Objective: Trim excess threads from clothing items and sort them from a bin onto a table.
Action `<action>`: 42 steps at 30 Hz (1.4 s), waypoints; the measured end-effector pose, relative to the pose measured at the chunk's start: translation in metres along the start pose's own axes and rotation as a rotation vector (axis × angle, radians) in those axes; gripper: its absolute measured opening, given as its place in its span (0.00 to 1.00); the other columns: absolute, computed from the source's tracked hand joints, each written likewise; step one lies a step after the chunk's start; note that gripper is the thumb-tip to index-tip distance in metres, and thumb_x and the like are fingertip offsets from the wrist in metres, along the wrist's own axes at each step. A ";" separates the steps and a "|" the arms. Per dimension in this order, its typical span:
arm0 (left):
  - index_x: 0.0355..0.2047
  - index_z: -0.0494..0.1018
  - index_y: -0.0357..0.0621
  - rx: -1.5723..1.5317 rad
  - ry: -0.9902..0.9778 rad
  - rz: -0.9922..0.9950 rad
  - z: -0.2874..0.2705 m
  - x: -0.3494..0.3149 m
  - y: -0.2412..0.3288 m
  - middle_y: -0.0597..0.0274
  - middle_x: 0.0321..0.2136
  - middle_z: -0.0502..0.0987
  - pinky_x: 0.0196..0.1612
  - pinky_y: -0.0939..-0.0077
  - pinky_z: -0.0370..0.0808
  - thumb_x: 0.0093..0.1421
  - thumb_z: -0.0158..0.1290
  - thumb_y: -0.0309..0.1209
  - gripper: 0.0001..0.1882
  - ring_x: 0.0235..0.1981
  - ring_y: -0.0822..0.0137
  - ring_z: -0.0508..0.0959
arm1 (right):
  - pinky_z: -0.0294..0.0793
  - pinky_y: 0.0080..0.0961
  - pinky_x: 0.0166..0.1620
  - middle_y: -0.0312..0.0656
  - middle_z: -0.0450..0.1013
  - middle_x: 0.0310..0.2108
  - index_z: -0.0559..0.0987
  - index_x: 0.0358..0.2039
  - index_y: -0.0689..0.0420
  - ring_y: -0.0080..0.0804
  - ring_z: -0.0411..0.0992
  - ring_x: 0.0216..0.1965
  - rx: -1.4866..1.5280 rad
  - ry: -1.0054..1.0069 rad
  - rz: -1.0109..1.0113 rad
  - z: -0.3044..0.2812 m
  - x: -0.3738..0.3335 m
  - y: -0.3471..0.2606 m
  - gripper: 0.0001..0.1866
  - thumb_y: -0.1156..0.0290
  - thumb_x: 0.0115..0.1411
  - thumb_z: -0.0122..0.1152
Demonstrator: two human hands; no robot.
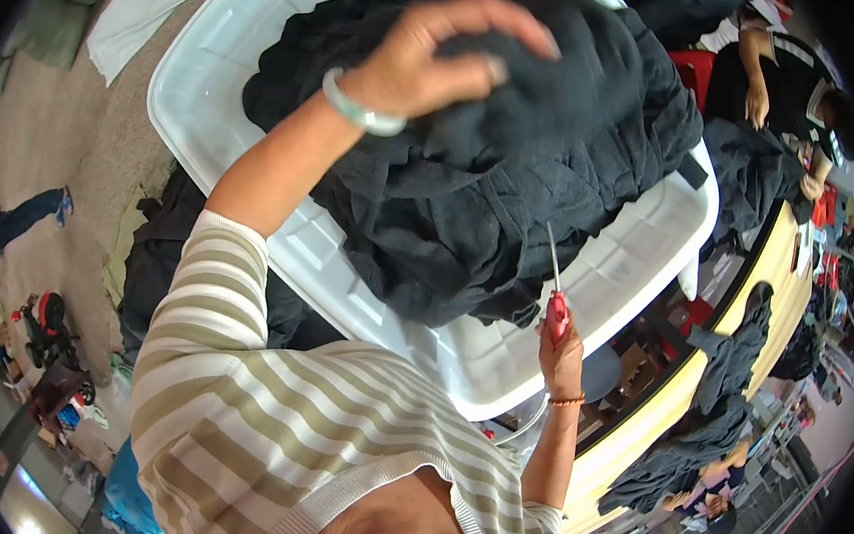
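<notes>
A heap of black garments (450,229) fills much of a large white plastic tub (201,79) in front of me. My left hand (433,57), with a pale bangle at the wrist, is over the far part of the heap. Its thumb and forefinger are curved and apart, and nothing shows between them. The cloth beside those fingers is smeared by motion. My right hand (562,358) is closed around red-handled scissors (557,312) at the tub's near right side. Their thin metal blades point away from me, towards the cloth. The other fingers are partly hidden.
A pale wooden table (622,463) with dark garments runs along the right. One person (762,93) handles dark cloth at the far right; another (715,491) is beyond the table. More dark cloth (162,256) lies left of the tub. A white cloth (146,14) is on the floor.
</notes>
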State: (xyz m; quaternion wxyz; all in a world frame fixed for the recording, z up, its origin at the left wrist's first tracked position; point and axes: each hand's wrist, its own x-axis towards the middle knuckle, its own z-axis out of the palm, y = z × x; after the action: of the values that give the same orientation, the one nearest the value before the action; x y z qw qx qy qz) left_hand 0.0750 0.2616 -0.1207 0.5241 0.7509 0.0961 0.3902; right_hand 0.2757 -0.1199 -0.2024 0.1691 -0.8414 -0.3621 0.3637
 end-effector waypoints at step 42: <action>0.51 0.70 0.33 0.235 -0.028 -0.741 0.129 -0.070 -0.127 0.57 0.43 0.78 0.49 0.78 0.73 0.56 0.56 0.19 0.21 0.43 0.69 0.77 | 0.73 0.45 0.37 0.58 0.75 0.29 0.68 0.53 0.54 0.58 0.74 0.34 0.125 0.104 0.154 -0.015 -0.077 0.054 0.20 0.70 0.60 0.56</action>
State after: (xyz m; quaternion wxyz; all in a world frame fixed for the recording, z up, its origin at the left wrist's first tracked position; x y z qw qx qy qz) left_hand 0.1495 0.1863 -0.2833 0.5413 0.7255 0.3977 0.1502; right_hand 0.2765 -0.2134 -0.1842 0.2115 -0.8722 -0.2636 0.3535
